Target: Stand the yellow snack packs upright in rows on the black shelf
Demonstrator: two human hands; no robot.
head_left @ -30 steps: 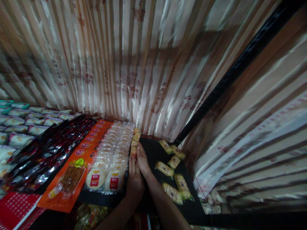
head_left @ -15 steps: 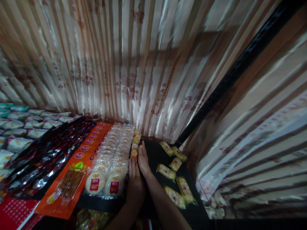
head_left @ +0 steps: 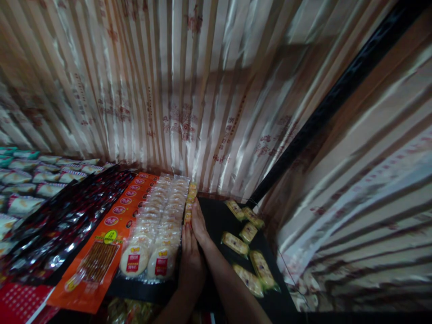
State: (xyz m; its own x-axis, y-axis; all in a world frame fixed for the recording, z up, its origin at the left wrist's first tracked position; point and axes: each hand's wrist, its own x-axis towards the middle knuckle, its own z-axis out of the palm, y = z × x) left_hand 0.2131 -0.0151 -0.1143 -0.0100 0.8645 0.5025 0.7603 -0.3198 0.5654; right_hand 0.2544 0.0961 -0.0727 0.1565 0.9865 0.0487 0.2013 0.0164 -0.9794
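A narrow row of small yellow-orange wrapped snacks (head_left: 188,211) lies on the black shelf board, along the right side of the rice cracker packs (head_left: 162,260). My left hand (head_left: 191,258) has its fingers stretched forward and held straight, the tips at the near end of that row. Alongside its right edge, my right hand (head_left: 199,225) is laid flat with fingers extended, touching the wrapped snacks and partly covering them. Neither hand is wrapped around anything. To the right, several yellow wrapped bars (head_left: 235,243) are scattered on the black board (head_left: 211,211).
Left of the crackers are orange snack-stick packs (head_left: 84,279), shiny dark packets (head_left: 64,234) and rows of white packets (head_left: 25,204). A pleated curtain (head_left: 189,90) hangs behind, and a black post (head_left: 313,121) slants up at the right.
My right hand has shifted slightly left and now presses closer to the yellow snack row. My left hand stays nearly in place.
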